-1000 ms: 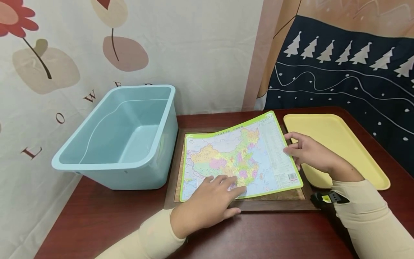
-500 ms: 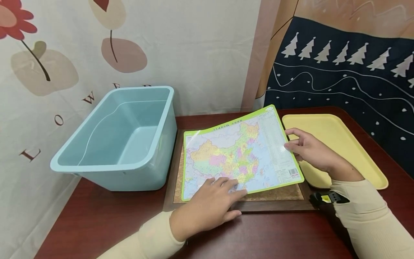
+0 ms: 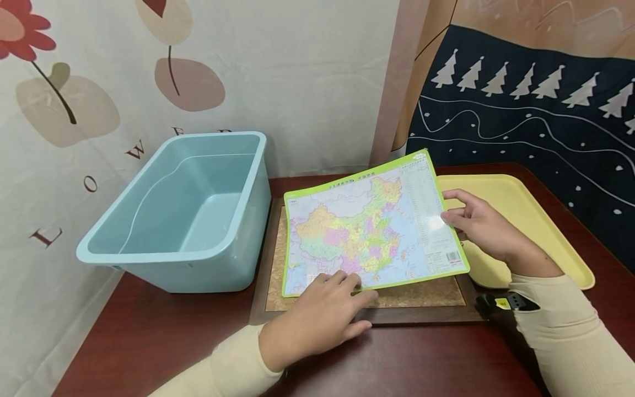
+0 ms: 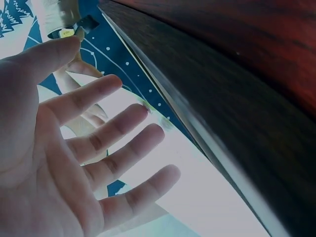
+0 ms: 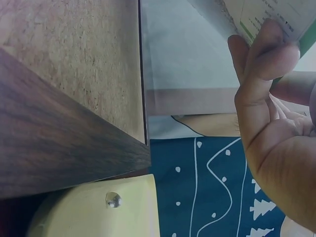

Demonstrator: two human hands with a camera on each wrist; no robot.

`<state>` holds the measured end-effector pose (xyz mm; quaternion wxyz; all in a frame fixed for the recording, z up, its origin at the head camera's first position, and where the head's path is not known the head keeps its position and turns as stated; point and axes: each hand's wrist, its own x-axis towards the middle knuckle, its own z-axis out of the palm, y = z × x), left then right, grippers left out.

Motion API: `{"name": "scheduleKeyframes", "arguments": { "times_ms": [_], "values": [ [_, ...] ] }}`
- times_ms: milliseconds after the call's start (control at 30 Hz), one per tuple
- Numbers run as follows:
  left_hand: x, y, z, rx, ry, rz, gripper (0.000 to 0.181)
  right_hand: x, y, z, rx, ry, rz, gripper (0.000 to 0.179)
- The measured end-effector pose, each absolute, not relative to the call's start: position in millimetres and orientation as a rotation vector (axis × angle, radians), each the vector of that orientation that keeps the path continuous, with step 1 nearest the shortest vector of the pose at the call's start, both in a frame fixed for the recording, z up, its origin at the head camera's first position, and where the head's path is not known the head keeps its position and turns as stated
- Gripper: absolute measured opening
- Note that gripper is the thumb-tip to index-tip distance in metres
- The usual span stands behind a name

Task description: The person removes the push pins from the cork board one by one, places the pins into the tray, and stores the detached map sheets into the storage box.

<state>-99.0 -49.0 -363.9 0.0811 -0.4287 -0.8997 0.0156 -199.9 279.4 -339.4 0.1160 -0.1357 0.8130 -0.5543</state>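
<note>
The right hand (image 3: 488, 234) pinches the map (image 3: 357, 226) over the board (image 3: 416, 315): a lift, likely. Next wants steady pinching; the left hand (image 3: 319, 320) spreads empty.

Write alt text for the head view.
The right hand pinches a map by its right edge, tilted over a board; the left hand is at the map's lower edge. On the table, a bin stands left, a tray right.

Sheet (image 5: 295, 14) (green-edged) in hand (image 5: 276, 133); corkboard (image 5: 89, 54)
</note>
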Motion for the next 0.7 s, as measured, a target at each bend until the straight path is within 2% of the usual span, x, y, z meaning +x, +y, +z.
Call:
{"name": "scheduleKeyframes", "arguments": {
  "times_ms": [700],
  "values": [
    [-98.5,-49.4,-364.9,-1.363,-2.714,0.141,0.036,-200.9,283.8,-338.4,-0.381,2.424,-1.701,0.039]
  ]
}}
